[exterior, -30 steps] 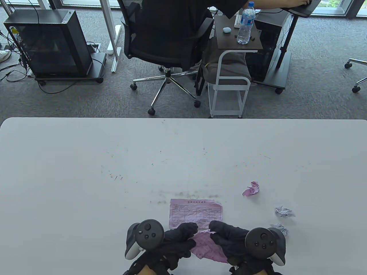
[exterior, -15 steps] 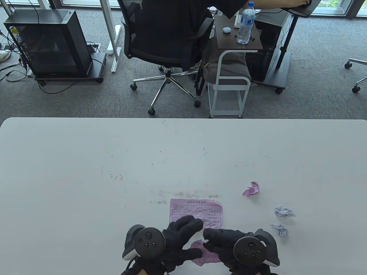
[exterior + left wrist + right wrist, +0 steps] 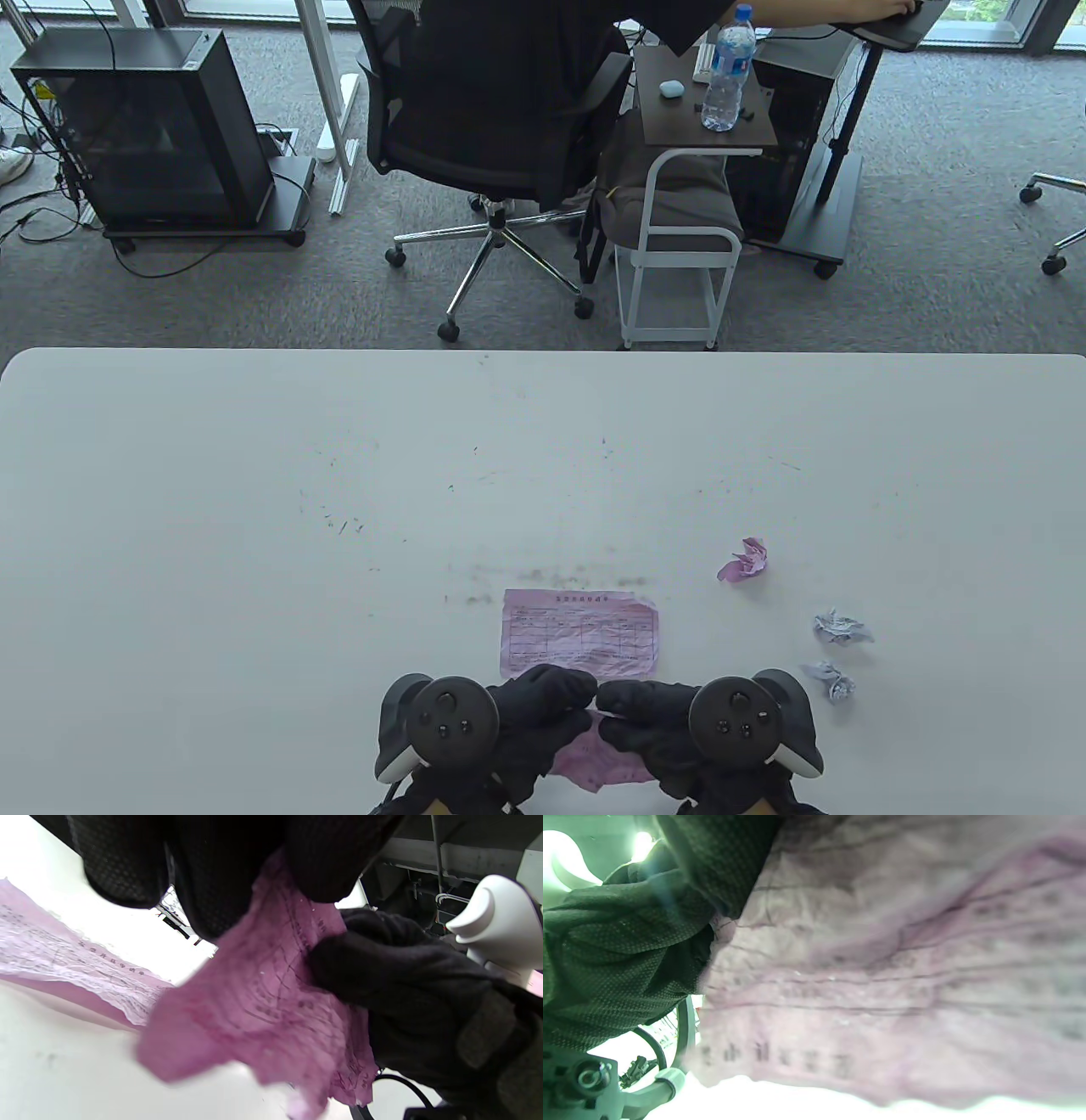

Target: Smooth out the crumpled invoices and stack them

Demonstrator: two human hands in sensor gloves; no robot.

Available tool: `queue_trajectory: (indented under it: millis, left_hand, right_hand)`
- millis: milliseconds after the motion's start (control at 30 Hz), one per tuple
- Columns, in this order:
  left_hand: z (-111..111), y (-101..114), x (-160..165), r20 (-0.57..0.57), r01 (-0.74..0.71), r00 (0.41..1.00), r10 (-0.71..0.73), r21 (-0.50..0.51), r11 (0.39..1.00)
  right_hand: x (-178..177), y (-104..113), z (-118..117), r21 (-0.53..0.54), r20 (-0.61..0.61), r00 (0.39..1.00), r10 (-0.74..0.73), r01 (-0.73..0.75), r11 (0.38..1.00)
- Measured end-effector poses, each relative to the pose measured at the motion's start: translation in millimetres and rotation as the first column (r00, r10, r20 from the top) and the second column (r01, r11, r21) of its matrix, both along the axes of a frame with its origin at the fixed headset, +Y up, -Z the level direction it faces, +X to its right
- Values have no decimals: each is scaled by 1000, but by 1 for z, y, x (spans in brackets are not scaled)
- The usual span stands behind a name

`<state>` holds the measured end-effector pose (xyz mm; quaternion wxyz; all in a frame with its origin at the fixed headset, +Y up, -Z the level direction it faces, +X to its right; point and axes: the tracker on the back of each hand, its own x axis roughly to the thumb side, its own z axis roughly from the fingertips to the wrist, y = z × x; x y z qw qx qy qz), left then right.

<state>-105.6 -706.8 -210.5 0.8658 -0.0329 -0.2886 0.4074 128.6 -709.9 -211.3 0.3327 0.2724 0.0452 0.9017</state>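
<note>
Both gloved hands hold one wrinkled pink invoice (image 3: 598, 760) just above the table's front edge. My left hand (image 3: 543, 705) grips its left part and my right hand (image 3: 636, 709) grips its right part, fingertips almost touching. The sheet fills the left wrist view (image 3: 263, 1014) and the right wrist view (image 3: 903, 984), half unfolded. A flattened pink invoice (image 3: 581, 632) lies on the table just beyond the hands; it also shows in the left wrist view (image 3: 55, 950). A crumpled pink ball (image 3: 745, 560) and two crumpled white balls (image 3: 840, 628) (image 3: 831, 679) lie to the right.
The white table (image 3: 254, 526) carries faint pen marks and smudges. Beyond its far edge stand an office chair (image 3: 492, 127), a small white cart (image 3: 679, 246) with a water bottle (image 3: 728, 72), and a black computer case (image 3: 144, 127).
My left hand drew its spread fingers back from the flat invoice and closed on the held sheet. Both hands moved closer together, thumbs and fingertips nearly meeting above the sheet.
</note>
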Motion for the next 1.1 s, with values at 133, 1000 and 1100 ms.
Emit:
queue_trajectory:
  millis: [133,1000,1100]
  left_hand:
    - [-6,-5,-11,-68,47,997,-48,-9,999]
    - [-5,-61,22,269,777,629,-729,-180,603]
    - [-4,-69,19,314,819,572,-758,-265,508]
  right_hand:
    - [12,-3,-5,-40,37,999,3,-2,999]
    - [-11,-56,-11,-106,42,861,508,-501,859]
    - [-12,-57,-10,-81,43,848,528,-524,848]
